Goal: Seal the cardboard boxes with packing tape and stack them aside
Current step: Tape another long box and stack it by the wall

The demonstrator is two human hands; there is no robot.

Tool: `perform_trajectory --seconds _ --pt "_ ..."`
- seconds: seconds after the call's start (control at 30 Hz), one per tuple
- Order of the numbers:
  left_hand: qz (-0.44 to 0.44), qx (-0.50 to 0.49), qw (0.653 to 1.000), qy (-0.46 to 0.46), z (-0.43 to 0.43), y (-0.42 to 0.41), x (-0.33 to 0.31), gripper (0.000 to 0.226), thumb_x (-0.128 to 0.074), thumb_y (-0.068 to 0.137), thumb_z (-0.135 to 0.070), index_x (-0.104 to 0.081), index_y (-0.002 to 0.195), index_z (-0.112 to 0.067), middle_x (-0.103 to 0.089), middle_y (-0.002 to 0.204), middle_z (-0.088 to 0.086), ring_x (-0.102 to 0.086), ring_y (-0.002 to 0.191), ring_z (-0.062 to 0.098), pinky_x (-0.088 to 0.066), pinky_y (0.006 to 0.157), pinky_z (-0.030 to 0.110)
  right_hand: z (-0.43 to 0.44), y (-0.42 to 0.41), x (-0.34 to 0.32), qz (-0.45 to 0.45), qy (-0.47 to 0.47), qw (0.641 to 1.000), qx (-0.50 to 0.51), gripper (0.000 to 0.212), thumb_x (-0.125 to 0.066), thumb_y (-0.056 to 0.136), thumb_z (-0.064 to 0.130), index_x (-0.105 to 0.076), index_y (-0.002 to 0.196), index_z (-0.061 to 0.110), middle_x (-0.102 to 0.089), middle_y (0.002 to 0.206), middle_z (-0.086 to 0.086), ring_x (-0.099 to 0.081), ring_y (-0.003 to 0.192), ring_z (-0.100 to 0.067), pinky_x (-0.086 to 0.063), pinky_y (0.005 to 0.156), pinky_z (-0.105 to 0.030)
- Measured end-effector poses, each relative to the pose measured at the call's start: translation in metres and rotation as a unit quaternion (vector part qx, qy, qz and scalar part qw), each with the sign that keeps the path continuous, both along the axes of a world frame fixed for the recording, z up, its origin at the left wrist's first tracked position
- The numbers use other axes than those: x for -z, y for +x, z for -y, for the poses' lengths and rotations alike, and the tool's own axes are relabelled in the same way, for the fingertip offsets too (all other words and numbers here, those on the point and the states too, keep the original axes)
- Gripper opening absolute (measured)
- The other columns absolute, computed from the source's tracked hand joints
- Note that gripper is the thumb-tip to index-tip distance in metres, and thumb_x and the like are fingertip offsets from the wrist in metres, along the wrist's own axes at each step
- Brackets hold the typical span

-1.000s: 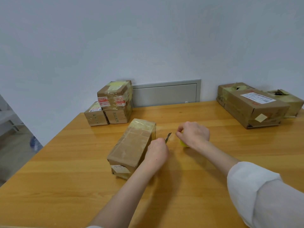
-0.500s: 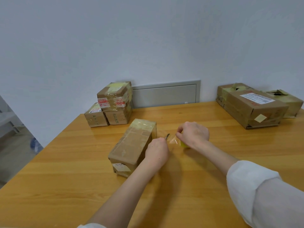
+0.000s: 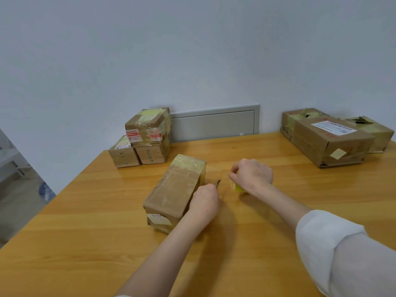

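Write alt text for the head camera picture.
A person's left hand holds a small blade beside a taped cardboard box, while the right hand grips a yellow tape roll. More boxes sit at the far corners of the wooden table.

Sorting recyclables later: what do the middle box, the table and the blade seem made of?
Middle box: matte brown cardboard, glossy clear tape over its far end. Table: glossy wood or wood-look laminate, grain and reflections. Blade, in the left hand: likely metal, thin and grey.

One head-worn wide-angle view, facing forward and down over the wooden surface [image 3: 85, 232] to the grey wall [image 3: 192, 50]. Near range: left hand [image 3: 204, 200] and right hand [image 3: 252, 175] sit mid-frame, forearms entering from the bottom edge.
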State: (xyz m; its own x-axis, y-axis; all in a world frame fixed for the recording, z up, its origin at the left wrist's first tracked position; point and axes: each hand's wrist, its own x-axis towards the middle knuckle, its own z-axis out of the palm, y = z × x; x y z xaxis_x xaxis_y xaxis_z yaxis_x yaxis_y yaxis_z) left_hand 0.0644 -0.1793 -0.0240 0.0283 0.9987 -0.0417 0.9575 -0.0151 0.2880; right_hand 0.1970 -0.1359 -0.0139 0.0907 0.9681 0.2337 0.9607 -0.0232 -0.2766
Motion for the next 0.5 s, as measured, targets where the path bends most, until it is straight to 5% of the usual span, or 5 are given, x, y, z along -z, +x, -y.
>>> perform_trajectory --seconds 0.13,0.3,0.4,0.5 --pt "0.006 -0.018 1.0 0.018 -0.001 -0.001 -0.003 0.016 -0.044 0.094 -0.004 -0.059 0.101 -0.007 -0.052 0.082 0.003 -0.05 0.073 0.02 -0.042 0.061 0.028 -0.002 -0.001 0.0 -0.009 -0.003 1.0 -0.002 0.019 -0.054 0.088 0.042 -0.072 0.094 0.038 -0.069 0.094 0.006 -0.061 0.085 -0.022 -0.035 0.061 -0.026" --pt "-0.017 -0.018 1.0 -0.009 -0.003 -0.015 -0.008 0.02 -0.044 0.096 -0.005 -0.058 0.11 -0.004 -0.062 0.105 0.01 -0.054 0.082 0.021 -0.045 0.068 0.026 -0.001 0.0 -0.001 -0.012 -0.005 1.0 -0.006 0.019 -0.054 0.088 0.042 -0.072 0.092 0.038 -0.067 0.086 0.006 -0.053 0.074 -0.02 -0.029 0.054 -0.024" --pt "-0.024 -0.01 0.999 -0.03 0.004 -0.014 -0.004 0.019 -0.043 0.096 -0.007 -0.059 0.107 -0.007 -0.055 0.085 0.002 -0.055 0.076 0.019 -0.047 0.063 0.026 -0.001 0.001 -0.001 -0.011 -0.005 1.0 0.003 0.019 -0.055 0.088 0.042 -0.072 0.092 0.038 -0.058 0.076 0.006 -0.049 0.07 -0.019 -0.025 0.049 -0.022" --pt "0.002 -0.012 0.999 0.044 0.014 -0.013 -0.007 0.018 -0.044 0.097 -0.019 -0.061 0.096 -0.012 -0.056 0.079 0.001 -0.054 0.065 0.015 -0.047 0.056 0.026 -0.002 0.0 0.0 -0.006 -0.004 1.0 0.001 0.019 -0.055 0.089 0.044 -0.072 0.092 0.038 -0.055 0.074 0.008 -0.05 0.07 -0.019 -0.026 0.049 -0.023"
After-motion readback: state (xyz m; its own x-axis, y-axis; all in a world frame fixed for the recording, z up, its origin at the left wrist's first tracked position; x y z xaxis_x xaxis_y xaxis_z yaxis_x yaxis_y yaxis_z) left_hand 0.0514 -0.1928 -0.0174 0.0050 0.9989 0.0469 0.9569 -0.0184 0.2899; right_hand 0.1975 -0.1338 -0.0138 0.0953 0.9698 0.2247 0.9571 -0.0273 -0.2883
